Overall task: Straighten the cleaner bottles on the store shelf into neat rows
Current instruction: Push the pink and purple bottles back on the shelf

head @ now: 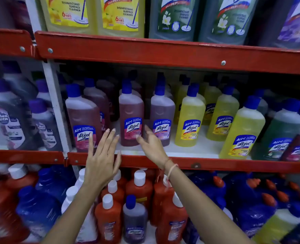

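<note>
Cleaner bottles with blue caps stand on the middle shelf, which has a red front rail. A pink bottle stands upright between my two hands, set back from the rail. My left hand is open with fingers spread, in front of a larger pink bottle at the shelf's left end. My right hand is open too, its fingers close to the lower right side of the middle pink bottle and in front of a purple bottle. Neither hand holds anything. Yellow bottles stand to the right, unevenly spaced.
Big yellow and green cleaner jugs fill the shelf above. Below, red bottles with white caps and blue bottles crowd the lower shelf. A white upright post bounds the section on the left.
</note>
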A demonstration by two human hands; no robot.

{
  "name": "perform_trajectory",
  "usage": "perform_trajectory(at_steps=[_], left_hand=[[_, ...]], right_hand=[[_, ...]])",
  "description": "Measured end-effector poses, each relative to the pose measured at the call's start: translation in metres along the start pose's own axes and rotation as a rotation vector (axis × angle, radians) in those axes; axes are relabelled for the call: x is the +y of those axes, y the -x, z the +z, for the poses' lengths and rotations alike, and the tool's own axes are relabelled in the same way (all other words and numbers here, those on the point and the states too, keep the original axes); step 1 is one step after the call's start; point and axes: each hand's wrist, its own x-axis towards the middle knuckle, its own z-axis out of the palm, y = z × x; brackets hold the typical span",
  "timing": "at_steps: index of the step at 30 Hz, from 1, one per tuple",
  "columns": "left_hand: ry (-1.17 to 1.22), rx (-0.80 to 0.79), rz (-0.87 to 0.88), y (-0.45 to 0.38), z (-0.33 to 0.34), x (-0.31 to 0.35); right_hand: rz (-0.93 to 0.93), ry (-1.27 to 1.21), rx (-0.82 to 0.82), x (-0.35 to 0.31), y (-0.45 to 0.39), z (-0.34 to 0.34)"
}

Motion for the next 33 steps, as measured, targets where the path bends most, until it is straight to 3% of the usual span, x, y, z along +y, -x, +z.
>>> perform_trajectory(at_steps=[6,10,19,33], left_hand=[[-0.053,-0.125,-0.006,0.019,0.019,-0.010],[-0.068,-0.107,-0.010,0.020,0.023,-0.010],[-0.018,-0.096,-0.035,0.020,0.027,-0.010],[0.026,-0.135,-0.065,0.022,0.026,-0.009]], right_hand=[[0.157,-0.054,-0.058,-0.011,-0.019,0.016],[0.197,-0.093,-0.050,-0.011,-0.024,0.016],[0.199,-0.067,-0.014,-0.007,-0.022,0.017],[0.079,0.036,-0.127,-0.004,0.003,-0.001]])
